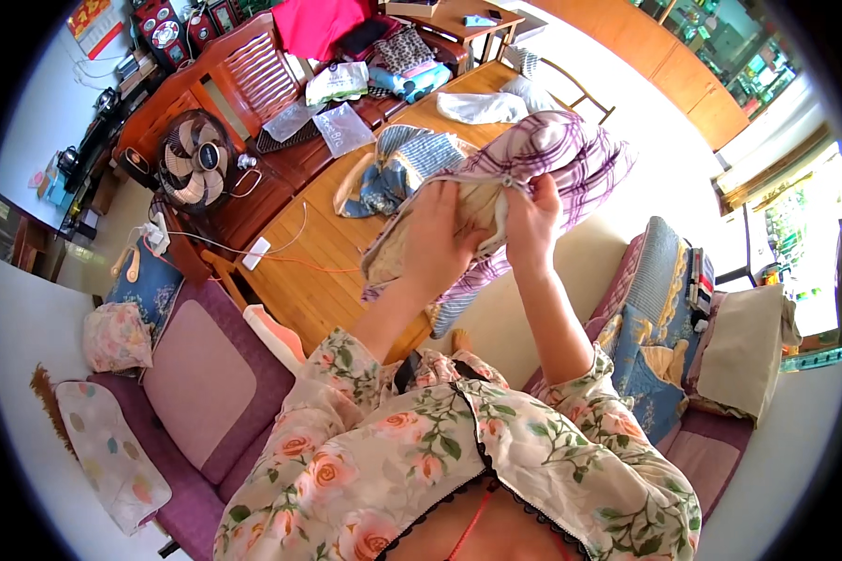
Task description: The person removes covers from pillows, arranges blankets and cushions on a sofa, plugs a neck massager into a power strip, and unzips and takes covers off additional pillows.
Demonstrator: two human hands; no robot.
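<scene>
A purple-and-white plaid fabric cover (544, 144), stuffed and bulging at its far end, is held up in front of me. Its edge is open and shows a beige lining or filling. My left hand (438, 242) lies at the opening, thumb spread and fingers partly over the beige material; its grip is hard to tell. My right hand (537, 224) pinches the edge near a button-like spot. Beneath and behind the cover, a blue-and-white patterned cloth (421, 165) lies crumpled on the wooden table (323, 238).
A white power strip (256, 254) and cords lie on the table. Beyond are a wooden bench (252, 77) with a fan (196, 160), clear plastic bags (342, 130) and folded textiles (410, 73). Purple sofas stand left (196, 379) and right (702, 449), with blue covers on the right one.
</scene>
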